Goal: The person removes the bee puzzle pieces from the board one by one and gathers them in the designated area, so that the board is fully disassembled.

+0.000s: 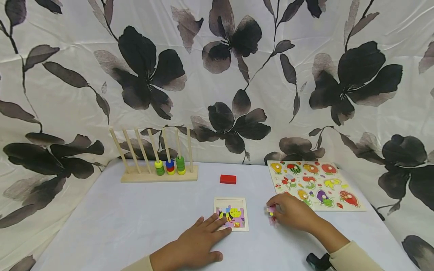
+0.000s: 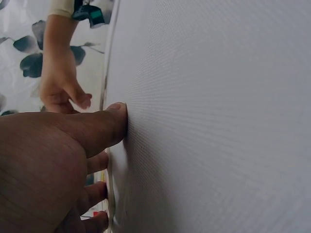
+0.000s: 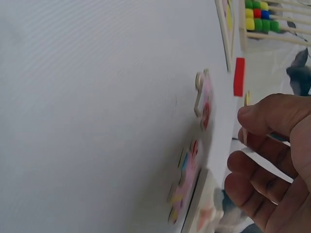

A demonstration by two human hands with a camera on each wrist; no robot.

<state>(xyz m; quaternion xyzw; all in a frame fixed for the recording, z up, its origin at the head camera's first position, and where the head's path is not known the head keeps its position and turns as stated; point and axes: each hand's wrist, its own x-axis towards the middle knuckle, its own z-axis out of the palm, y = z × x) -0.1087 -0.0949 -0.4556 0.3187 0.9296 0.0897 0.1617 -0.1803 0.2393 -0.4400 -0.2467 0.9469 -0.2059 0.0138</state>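
A small bee jigsaw puzzle [image 1: 234,218] lies partly filled in a pale wooden frame [image 1: 246,226]. My left hand [image 1: 200,241] rests palm down with its fingers spread, the fingertips over the frame's lower left corner. To the right, my right hand [image 1: 295,211] pinches a thin puzzle piece [image 3: 247,99] between thumb and index finger, on edge in the right wrist view. Loose pink puzzle pieces [image 3: 206,99] lie on the table near this hand, partly hidden by it in the head view.
A red block [image 1: 228,179] lies behind the frame. At the back left stands a wooden peg rack [image 1: 159,177] with coloured rings on some pegs. A fruit puzzle board [image 1: 318,184] lies behind my right hand. Floral cloth [image 1: 223,75] hangs behind the white table [image 1: 135,210].
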